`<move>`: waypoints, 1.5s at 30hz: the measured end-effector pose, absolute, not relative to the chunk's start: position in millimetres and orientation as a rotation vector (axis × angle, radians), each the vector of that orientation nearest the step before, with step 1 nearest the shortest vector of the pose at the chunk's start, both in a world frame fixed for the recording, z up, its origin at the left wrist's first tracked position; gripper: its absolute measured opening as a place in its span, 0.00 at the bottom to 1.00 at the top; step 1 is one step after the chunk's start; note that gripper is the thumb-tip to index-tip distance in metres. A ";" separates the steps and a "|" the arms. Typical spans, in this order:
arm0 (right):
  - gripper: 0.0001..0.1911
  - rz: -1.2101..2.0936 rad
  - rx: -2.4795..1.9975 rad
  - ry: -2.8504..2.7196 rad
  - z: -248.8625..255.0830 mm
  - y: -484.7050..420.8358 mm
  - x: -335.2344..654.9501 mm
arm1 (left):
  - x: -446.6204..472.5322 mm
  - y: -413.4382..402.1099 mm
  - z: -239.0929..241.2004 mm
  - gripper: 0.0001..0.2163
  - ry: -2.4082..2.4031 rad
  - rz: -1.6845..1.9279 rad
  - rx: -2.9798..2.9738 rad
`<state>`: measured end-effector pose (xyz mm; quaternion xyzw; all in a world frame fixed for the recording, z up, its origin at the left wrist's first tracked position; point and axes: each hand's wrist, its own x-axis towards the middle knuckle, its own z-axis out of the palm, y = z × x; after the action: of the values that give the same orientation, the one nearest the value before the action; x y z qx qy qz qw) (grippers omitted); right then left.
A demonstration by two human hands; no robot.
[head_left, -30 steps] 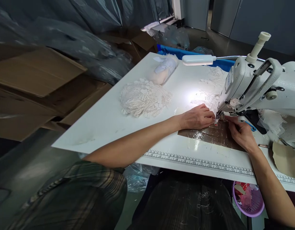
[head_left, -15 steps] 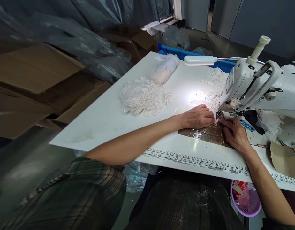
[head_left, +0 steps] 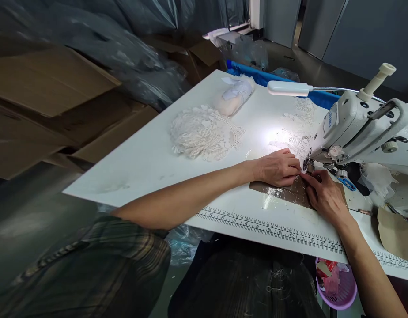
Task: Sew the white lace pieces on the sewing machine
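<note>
My left hand lies by the presser foot with its fingers curled together on the edge of white lace. From the right, my right hand reaches the same spot, index finger stretched to the foot and thumb tucked near it, closed on the lace's near edge. Only a sliver of cloth shows between the fingertips. The white sewing machine stands over them, its needle area partly covered by my fingers. Beneath both hands is a brown, shiny taped sheet on the white table.
A heap of lace pieces and a wrapped roll sit left of the machine. The lamp hangs above. At right lie a blue thread snipper and brown card. A purple basket stands below; cardboard boxes are left.
The whole view has shifted slightly, so the machine sits further right and lower. Both hands stay at the presser foot, with barely any change in their grip.
</note>
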<state>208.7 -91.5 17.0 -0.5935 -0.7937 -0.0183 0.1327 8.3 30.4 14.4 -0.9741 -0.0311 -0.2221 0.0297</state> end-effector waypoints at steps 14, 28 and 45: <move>0.24 -0.103 -1.850 -2.284 17.9 -94.5 197.0 | 6.6 26.8 20.2 0.12 -0.213 -0.548 -3.014; 0.22 -0.125 -1.834 -2.282 15.9 -95.6 199.5 | 6.5 26.2 21.9 0.14 -0.299 -0.449 -3.043; 0.32 0.585 -1.775 -1.916 40.6 -70.5 239.7 | 5.9 28.1 20.4 0.18 -0.341 -0.457 -3.037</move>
<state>239.7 -70.5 40.6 -0.6452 -0.6966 0.2128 0.2305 5.9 28.1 20.4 -0.9825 -0.1102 -0.1479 0.0258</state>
